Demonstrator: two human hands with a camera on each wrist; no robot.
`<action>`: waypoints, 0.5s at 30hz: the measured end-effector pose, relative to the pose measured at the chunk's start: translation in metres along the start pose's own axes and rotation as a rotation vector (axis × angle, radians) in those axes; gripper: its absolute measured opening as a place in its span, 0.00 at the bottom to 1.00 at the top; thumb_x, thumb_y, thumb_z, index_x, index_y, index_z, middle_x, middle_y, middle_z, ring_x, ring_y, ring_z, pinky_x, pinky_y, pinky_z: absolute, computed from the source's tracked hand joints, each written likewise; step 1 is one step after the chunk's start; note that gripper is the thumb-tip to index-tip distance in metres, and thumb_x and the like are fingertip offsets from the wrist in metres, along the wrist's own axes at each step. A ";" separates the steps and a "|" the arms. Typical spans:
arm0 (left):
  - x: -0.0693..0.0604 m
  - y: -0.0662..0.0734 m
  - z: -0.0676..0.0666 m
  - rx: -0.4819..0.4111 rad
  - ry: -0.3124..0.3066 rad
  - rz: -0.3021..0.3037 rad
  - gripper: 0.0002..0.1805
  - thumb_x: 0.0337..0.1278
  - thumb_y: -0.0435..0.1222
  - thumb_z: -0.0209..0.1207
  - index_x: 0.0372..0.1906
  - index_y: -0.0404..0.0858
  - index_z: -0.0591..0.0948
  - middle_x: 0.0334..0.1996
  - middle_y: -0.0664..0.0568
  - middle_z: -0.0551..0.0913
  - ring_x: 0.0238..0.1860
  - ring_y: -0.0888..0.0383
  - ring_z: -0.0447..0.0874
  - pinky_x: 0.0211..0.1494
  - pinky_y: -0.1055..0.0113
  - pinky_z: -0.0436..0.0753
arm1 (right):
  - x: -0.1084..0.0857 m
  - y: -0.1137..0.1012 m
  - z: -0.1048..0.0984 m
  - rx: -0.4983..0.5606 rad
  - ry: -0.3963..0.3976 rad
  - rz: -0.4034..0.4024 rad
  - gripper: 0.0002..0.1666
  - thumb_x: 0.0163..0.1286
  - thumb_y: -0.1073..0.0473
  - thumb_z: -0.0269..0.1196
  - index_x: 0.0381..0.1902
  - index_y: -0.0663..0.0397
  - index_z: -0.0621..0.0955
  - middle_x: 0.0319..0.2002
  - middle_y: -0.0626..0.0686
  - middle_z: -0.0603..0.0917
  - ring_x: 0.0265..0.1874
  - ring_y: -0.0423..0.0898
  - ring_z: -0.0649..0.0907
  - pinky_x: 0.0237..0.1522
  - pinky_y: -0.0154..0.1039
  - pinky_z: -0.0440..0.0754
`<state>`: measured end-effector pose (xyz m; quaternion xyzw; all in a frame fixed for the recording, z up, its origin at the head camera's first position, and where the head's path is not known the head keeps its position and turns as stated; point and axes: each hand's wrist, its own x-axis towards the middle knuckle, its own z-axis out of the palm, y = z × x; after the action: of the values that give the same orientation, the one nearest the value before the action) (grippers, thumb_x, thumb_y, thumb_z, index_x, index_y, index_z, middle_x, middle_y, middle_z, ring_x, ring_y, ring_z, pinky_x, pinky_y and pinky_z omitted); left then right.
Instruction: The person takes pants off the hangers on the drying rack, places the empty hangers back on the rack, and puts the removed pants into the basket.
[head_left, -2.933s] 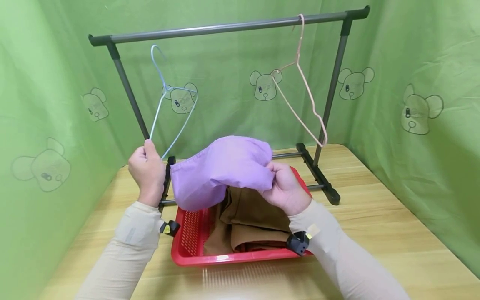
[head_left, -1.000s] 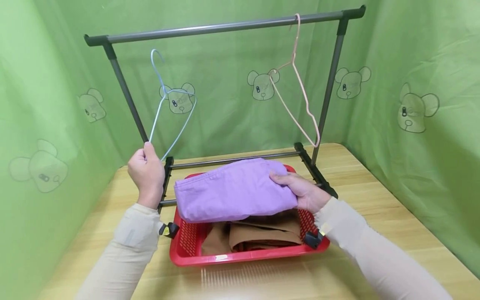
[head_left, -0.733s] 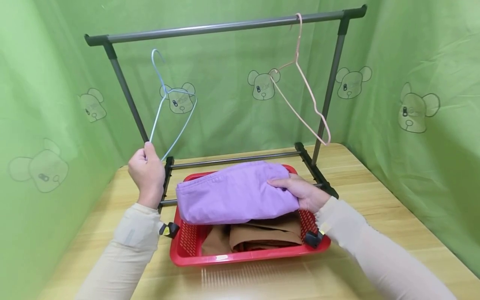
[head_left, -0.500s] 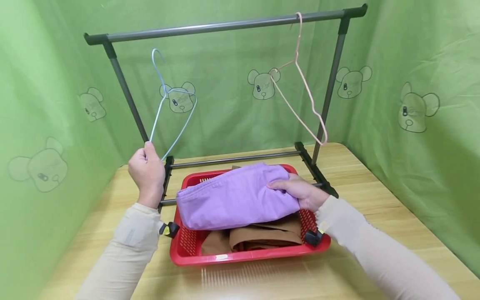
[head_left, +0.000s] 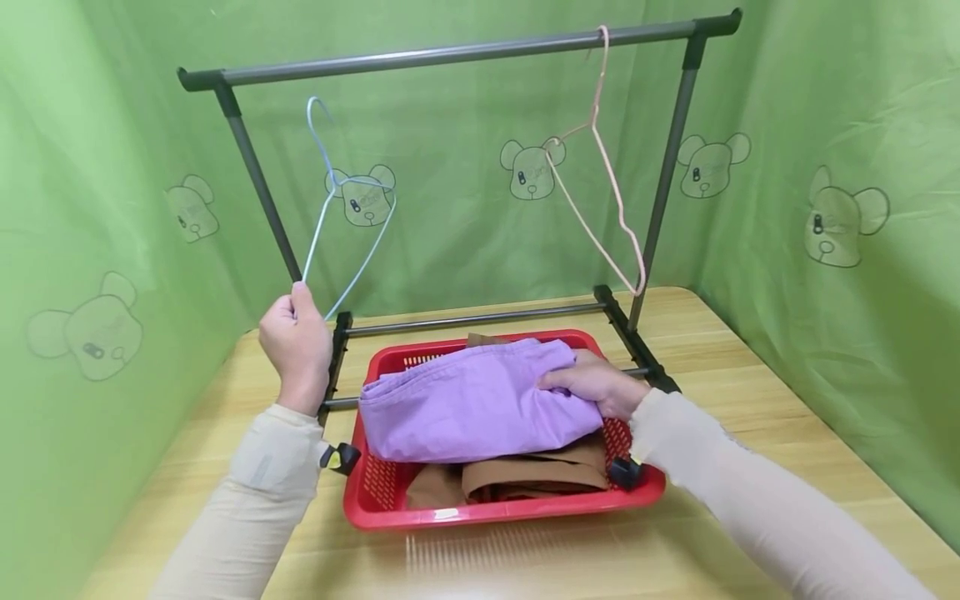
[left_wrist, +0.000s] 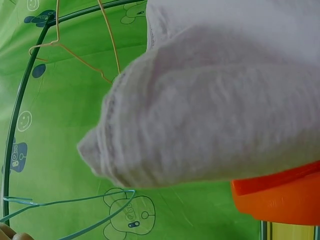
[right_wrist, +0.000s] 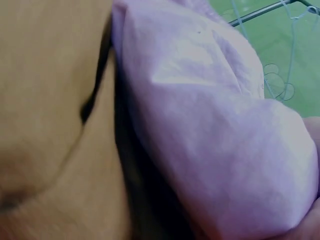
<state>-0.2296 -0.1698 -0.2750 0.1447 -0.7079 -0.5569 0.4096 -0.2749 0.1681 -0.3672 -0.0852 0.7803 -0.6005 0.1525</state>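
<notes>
My left hand [head_left: 297, 346] grips the lower left part of a light blue wire hanger [head_left: 324, 218], held upright in front of the rack's left post. With thumb on top, my right hand [head_left: 600, 385] pinches the right end of a folded purple garment [head_left: 472, 404]. That garment lies over the red basket [head_left: 405, 515], above folded brown cloth [head_left: 536, 479]; whether it rests on the cloth is unclear. In the left wrist view the garment [left_wrist: 210, 115] looks greyish and fills the middle. The right wrist view shows the garment [right_wrist: 215, 140] beside the brown cloth [right_wrist: 50, 100].
A pink wire hanger [head_left: 617, 192] hangs from the right part of the rack's grey bar [head_left: 420, 58]. The rack's feet [head_left: 637, 350] stand on the wooden table [head_left: 757, 425] behind and beside the basket. Green curtains [head_left: 450, 150] surround the table on three sides.
My right hand has moved right and lowered the purple garment, which now lies flatter over the basket. The pink hanger sways slightly. My left hand still holds the blue hanger in place.
</notes>
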 end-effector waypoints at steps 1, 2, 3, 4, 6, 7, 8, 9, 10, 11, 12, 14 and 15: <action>0.000 0.000 0.000 0.000 -0.002 0.001 0.26 0.72 0.44 0.48 0.14 0.43 0.63 0.10 0.58 0.58 0.13 0.64 0.54 0.17 0.72 0.52 | 0.001 0.001 0.000 -0.020 0.003 -0.002 0.18 0.56 0.67 0.69 0.45 0.65 0.81 0.36 0.49 0.82 0.33 0.42 0.79 0.35 0.33 0.78; 0.000 -0.001 0.000 -0.002 -0.003 0.001 0.26 0.72 0.44 0.48 0.14 0.43 0.63 0.10 0.58 0.58 0.13 0.64 0.54 0.17 0.72 0.52 | 0.002 0.001 0.001 -0.037 0.004 -0.004 0.17 0.56 0.67 0.68 0.44 0.66 0.80 0.35 0.50 0.81 0.32 0.42 0.78 0.35 0.33 0.78; 0.000 -0.001 0.000 -0.001 -0.003 0.002 0.26 0.72 0.44 0.48 0.14 0.43 0.63 0.10 0.58 0.58 0.13 0.64 0.54 0.17 0.72 0.52 | 0.003 0.002 0.001 -0.053 0.003 -0.007 0.17 0.56 0.67 0.68 0.44 0.66 0.80 0.35 0.50 0.81 0.32 0.42 0.78 0.35 0.33 0.78; 0.000 -0.001 0.001 -0.002 -0.003 0.003 0.26 0.72 0.44 0.48 0.14 0.43 0.63 0.10 0.58 0.58 0.13 0.64 0.53 0.17 0.72 0.52 | 0.004 0.002 0.001 -0.065 0.002 -0.009 0.16 0.56 0.67 0.68 0.43 0.66 0.80 0.34 0.50 0.81 0.32 0.42 0.78 0.35 0.33 0.78; 0.000 -0.001 0.001 -0.003 -0.005 0.003 0.26 0.72 0.44 0.48 0.14 0.43 0.63 0.09 0.58 0.58 0.13 0.64 0.53 0.17 0.72 0.52 | 0.005 0.003 0.002 -0.083 -0.008 -0.008 0.16 0.55 0.68 0.67 0.42 0.66 0.79 0.34 0.51 0.80 0.32 0.43 0.77 0.35 0.33 0.78; 0.000 -0.001 0.001 -0.003 -0.006 0.001 0.26 0.72 0.44 0.48 0.14 0.43 0.63 0.09 0.58 0.58 0.13 0.64 0.53 0.17 0.72 0.53 | 0.005 0.004 0.002 -0.094 -0.016 -0.012 0.16 0.55 0.69 0.67 0.42 0.66 0.79 0.34 0.51 0.79 0.32 0.43 0.77 0.36 0.33 0.78; 0.000 -0.001 0.002 -0.003 -0.006 0.000 0.26 0.72 0.44 0.48 0.14 0.43 0.63 0.09 0.58 0.58 0.13 0.64 0.53 0.17 0.72 0.53 | 0.006 0.004 0.002 -0.096 -0.026 -0.013 0.16 0.54 0.69 0.67 0.42 0.67 0.78 0.34 0.52 0.79 0.33 0.43 0.77 0.36 0.34 0.78; 0.000 0.000 0.002 -0.002 -0.006 -0.002 0.26 0.72 0.44 0.48 0.14 0.43 0.63 0.09 0.58 0.58 0.13 0.64 0.53 0.17 0.71 0.53 | 0.007 0.005 0.002 -0.100 -0.037 -0.016 0.17 0.54 0.70 0.66 0.43 0.67 0.78 0.35 0.52 0.79 0.34 0.44 0.77 0.37 0.34 0.78; 0.000 0.000 0.002 -0.001 -0.006 -0.003 0.26 0.72 0.44 0.48 0.14 0.43 0.63 0.09 0.58 0.58 0.13 0.64 0.53 0.17 0.71 0.53 | 0.008 0.006 0.002 -0.110 -0.045 -0.017 0.18 0.53 0.70 0.66 0.43 0.67 0.78 0.36 0.53 0.79 0.34 0.44 0.77 0.38 0.34 0.77; -0.001 0.000 0.002 -0.001 -0.007 -0.005 0.26 0.72 0.44 0.48 0.14 0.43 0.62 0.09 0.58 0.58 0.14 0.64 0.53 0.17 0.71 0.53 | 0.008 0.006 0.002 -0.118 -0.054 -0.019 0.19 0.52 0.70 0.66 0.44 0.68 0.77 0.37 0.53 0.78 0.35 0.45 0.77 0.38 0.35 0.77; -0.001 0.000 0.002 0.000 -0.007 -0.006 0.26 0.72 0.44 0.48 0.13 0.43 0.62 0.09 0.58 0.58 0.14 0.64 0.53 0.17 0.71 0.53 | 0.009 0.007 0.002 -0.130 -0.058 -0.022 0.20 0.51 0.70 0.66 0.44 0.68 0.77 0.38 0.54 0.78 0.35 0.46 0.76 0.39 0.35 0.77; -0.001 0.000 0.003 -0.001 -0.004 -0.003 0.26 0.72 0.43 0.48 0.13 0.43 0.62 0.09 0.58 0.58 0.13 0.64 0.53 0.17 0.71 0.53 | 0.009 0.008 0.002 -0.147 -0.067 -0.022 0.21 0.51 0.71 0.66 0.46 0.68 0.77 0.39 0.55 0.78 0.37 0.47 0.76 0.40 0.36 0.77; -0.001 0.000 0.003 -0.002 -0.006 -0.003 0.26 0.72 0.43 0.48 0.13 0.43 0.62 0.09 0.59 0.58 0.13 0.64 0.53 0.17 0.71 0.53 | 0.009 0.008 0.002 -0.162 -0.068 -0.021 0.22 0.51 0.71 0.66 0.46 0.68 0.76 0.39 0.56 0.78 0.37 0.47 0.76 0.41 0.36 0.77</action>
<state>-0.2311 -0.1672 -0.2757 0.1438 -0.7084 -0.5586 0.4069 -0.2822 0.1650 -0.3765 -0.1255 0.8198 -0.5337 0.1651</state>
